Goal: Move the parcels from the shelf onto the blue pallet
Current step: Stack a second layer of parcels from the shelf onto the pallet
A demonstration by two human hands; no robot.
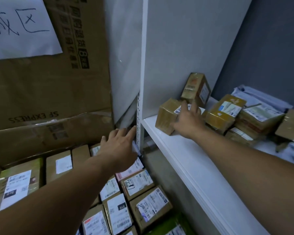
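Reaching in, your right hand (188,121) spreads open over the taped parcel (165,116) at the left end of the shelf (185,160), not gripping; your left hand (119,146) hangs released above the stacked parcels (137,185). Grab carelessly and the upright box (196,89) behind may topple.

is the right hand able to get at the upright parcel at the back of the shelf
Probably yes: the right hand is open over the low taped parcel in front, fingertips almost at the upright parcel, nothing between them.
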